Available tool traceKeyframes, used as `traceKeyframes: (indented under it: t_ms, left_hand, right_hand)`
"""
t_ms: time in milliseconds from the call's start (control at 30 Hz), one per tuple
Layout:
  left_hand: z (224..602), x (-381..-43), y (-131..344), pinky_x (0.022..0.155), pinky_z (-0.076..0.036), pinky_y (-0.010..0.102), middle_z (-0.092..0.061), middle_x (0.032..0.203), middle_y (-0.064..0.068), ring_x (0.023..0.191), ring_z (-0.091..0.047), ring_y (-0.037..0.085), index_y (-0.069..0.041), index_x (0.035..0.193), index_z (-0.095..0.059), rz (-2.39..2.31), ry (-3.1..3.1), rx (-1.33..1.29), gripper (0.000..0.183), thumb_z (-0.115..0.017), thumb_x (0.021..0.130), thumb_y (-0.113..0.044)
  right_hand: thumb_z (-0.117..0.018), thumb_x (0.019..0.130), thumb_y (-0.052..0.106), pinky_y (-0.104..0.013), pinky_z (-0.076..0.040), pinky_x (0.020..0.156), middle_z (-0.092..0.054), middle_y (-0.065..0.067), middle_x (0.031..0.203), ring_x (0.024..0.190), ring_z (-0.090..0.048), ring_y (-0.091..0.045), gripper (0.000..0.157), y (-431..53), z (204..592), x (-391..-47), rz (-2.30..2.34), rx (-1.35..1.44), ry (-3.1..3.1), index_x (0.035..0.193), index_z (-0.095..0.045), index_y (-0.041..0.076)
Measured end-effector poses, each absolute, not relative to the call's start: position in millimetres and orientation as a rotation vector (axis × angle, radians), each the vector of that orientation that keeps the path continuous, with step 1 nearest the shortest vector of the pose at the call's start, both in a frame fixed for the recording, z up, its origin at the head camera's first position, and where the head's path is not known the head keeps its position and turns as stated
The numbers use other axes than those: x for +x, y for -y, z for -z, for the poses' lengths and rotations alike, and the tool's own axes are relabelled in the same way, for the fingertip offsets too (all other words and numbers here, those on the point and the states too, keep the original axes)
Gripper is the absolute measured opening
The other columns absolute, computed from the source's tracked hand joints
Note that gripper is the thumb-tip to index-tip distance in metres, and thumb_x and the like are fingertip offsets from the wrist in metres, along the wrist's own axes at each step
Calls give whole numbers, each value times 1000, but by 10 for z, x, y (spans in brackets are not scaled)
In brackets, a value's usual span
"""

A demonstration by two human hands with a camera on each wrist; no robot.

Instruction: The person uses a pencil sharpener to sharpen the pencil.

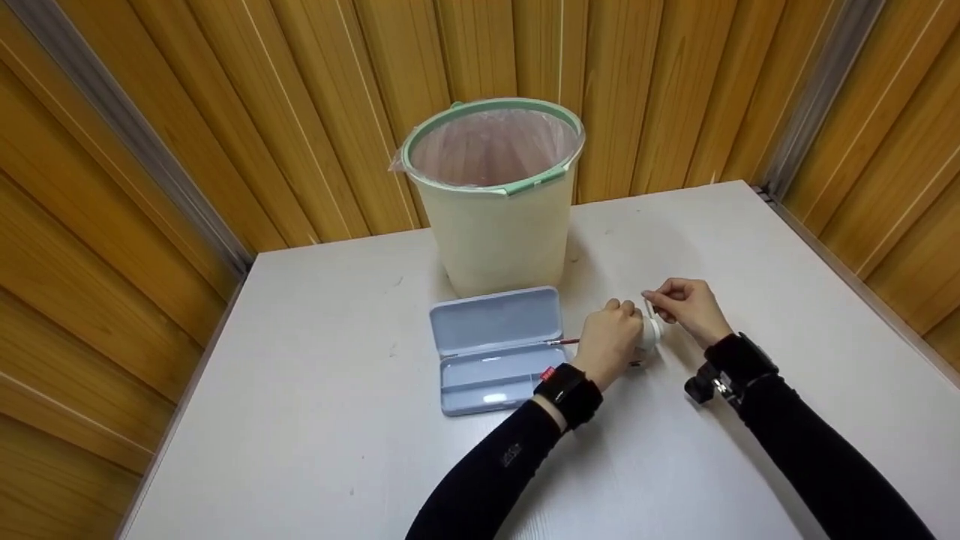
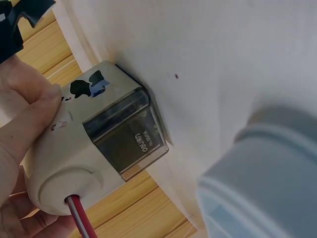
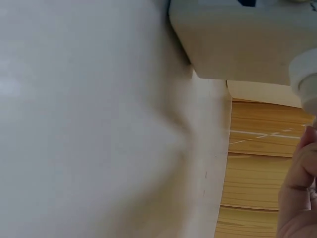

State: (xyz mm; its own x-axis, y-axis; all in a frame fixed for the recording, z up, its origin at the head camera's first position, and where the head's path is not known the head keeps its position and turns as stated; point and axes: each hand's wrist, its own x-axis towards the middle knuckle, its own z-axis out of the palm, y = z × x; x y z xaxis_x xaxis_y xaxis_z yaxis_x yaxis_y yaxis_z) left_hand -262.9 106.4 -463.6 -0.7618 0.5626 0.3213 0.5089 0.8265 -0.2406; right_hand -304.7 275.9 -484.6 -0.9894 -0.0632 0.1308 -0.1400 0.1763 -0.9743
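Head view, right of centre and below the middle: my left hand (image 1: 611, 339) grips the sharpener (image 2: 94, 148), which sits on the white table (image 1: 300, 375). At the left of the left wrist view, my thumb presses its stickered side and my other fingers curl round beneath. A red pencil (image 2: 80, 218) goes into its round nose, near the bottom of that frame; the smoky drawer (image 2: 133, 141) shows near the centre.

My right hand (image 1: 691, 307), just right of the left one in the head view, pinches the thin white crank (image 1: 650, 307) between thumb and forefinger. The right wrist view catches part of it at the right edge, just below the white hub (image 3: 304, 67); how the other fingers lie I cannot tell.

Left of my left hand, near the head view's centre, the blue case (image 1: 487, 366) lies open, the pencil's outer end showing over its right side. Behind it, upper centre, stands the cream bin (image 1: 502, 232), green-rimmed and lined with clear plastic.
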Motion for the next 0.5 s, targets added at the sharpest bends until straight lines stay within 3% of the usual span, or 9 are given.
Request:
traceKeyframes:
  t_ms: [167,400,500]
  left_hand:
    - [4621,-2623,-1066,66,-56,18,-69,98,-9,86,-62,6,-18,113,-72,-193,2635,-798,51,-82,73,-48]
    - [4633,-2622,-1065,66,-56,19,-69,99,-10,88,-63,6,-20,112,-72,-177,2637,-808,47,-82,74,-47]
    - [4642,-2619,-1060,64,-56,20,-69,97,-10,87,-63,6,-20,109,-73,-156,2623,-805,40,-82,76,-42]
  right_hand:
    - [-68,92,8,-15,-40,47,-60,13,59,50,-48,1,25,-2767,4914,-3066,-1909,202,2451,84,-61,-15]
    - [-66,93,11,-16,-38,48,-51,14,54,49,-43,0,21,-2812,4949,-3043,-1755,204,2694,75,-62,1]
    - [-64,92,7,-16,-38,49,-51,14,54,49,-45,0,18,-2835,4952,-3024,-1694,242,2807,74,-61,2]
